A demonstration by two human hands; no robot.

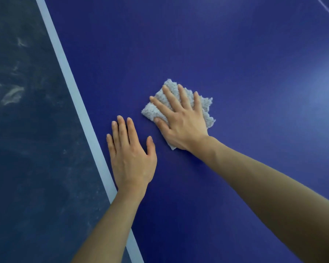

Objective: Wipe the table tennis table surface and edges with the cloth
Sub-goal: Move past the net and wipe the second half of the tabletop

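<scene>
cloth (150,111) partly hidden under right hand (180,123), table (235,54) cropped — far side

Deep blue surface (217,44), pale white stripe (72,88) along its edge, fluffy light-grey cloth (203,103), dark mottled, pale-smudged floor (17,130).

Table (235,54): open blue surface ahead of and to the right of the cloth (205,103). Obstacle: left hand (131,156) flat on the surface between the cloth and the white edge line (68,80), a narrow gap on either side. Past the line lies floor (17,130).
</scene>
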